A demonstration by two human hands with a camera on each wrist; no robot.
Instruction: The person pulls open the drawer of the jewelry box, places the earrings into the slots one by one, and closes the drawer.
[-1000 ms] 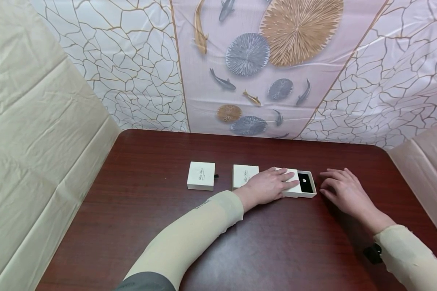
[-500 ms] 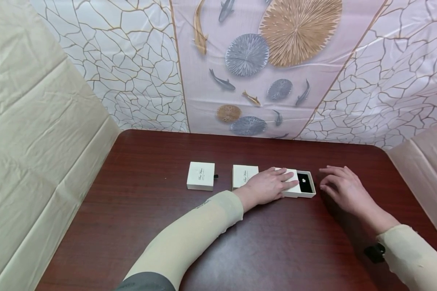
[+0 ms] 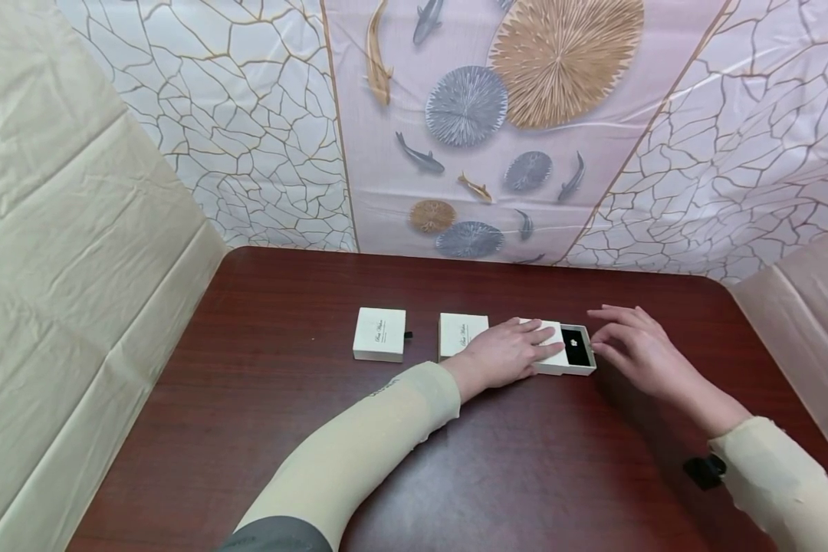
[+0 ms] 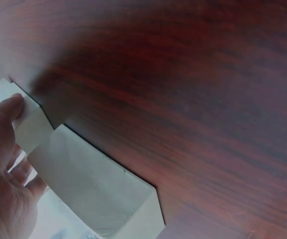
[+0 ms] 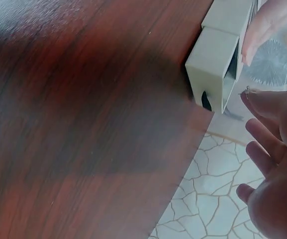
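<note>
Three white drawer-style jewelry boxes stand in a row on the table. On the right-hand jewelry box (image 3: 549,333) my left hand (image 3: 502,353) rests, fingers spread straight over the top and thumb against its front side. Its drawer (image 3: 590,366) is pulled out partway to the right, showing a black insert (image 3: 576,354) with a small pale stud (image 3: 574,343) on it. My right hand (image 3: 638,345) hovers at the drawer's right end. In the right wrist view it pinches a small shiny earring (image 5: 247,90) between thumb and fingertip; its exact shape is too small to tell.
The middle white box (image 3: 461,331) lies partly under my left wrist. Farther left is another closed white box (image 3: 379,334) with a black pull tab (image 3: 409,334). The dark red-brown table (image 3: 303,429) meets a patterned cloth (image 3: 276,138) at the back.
My right hand has moved left, closer to the drawer's right end. My left hand keeps its place on the box, and the drawer stays out as before.
</note>
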